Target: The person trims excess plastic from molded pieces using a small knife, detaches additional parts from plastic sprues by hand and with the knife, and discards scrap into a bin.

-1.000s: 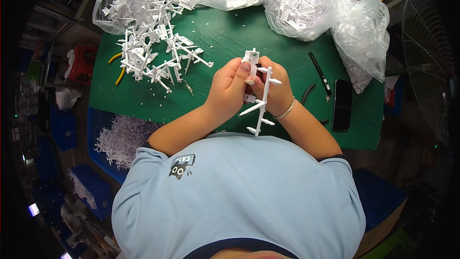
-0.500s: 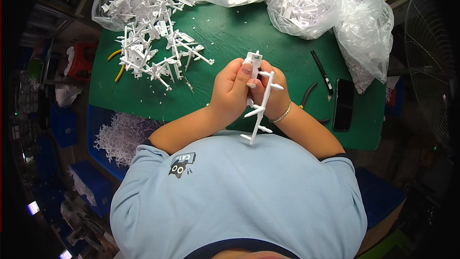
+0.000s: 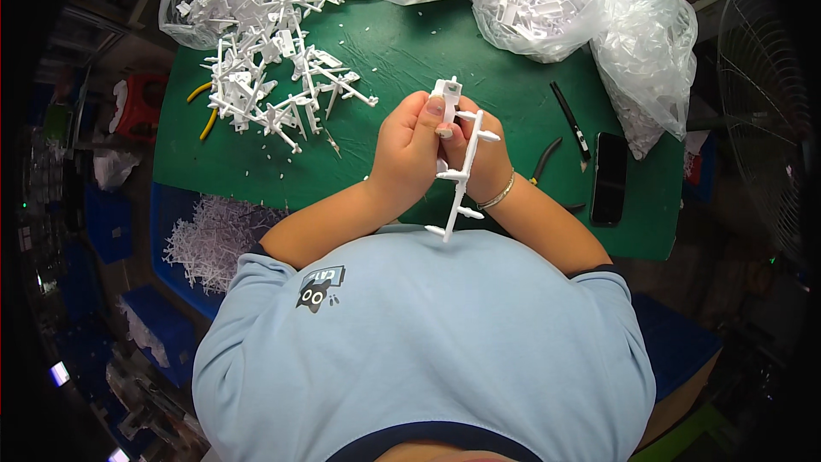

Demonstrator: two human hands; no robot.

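Both hands are together over the near middle of the table. My left hand [image 3: 409, 147] is closed, its thumb pressing a small white plastic part [image 3: 448, 90] whose end stands up past the fingertips. Beside it my right hand [image 3: 486, 162] is closed too, thumb against the lower end of the same part. A white plastic sprue [image 3: 465, 171] with short side stubs slants down in front of the right hand toward my shirt. The fingers hide whether part and sprue are joined.
A heap of white moulded parts [image 3: 274, 68] lies at the far left, by yellow-handled pliers [image 3: 208, 124]. Clear bags of parts [image 3: 543, 13] line the back. At right are a black pen [image 3: 569, 120], a phone [image 3: 609, 180] and dark cutters [image 3: 546, 160]. A blue bin [image 3: 175, 278] holds scrap sprues.
The whole view has shifted slightly. Both hands keep their grip close together, and the sprue has turned a little between them.
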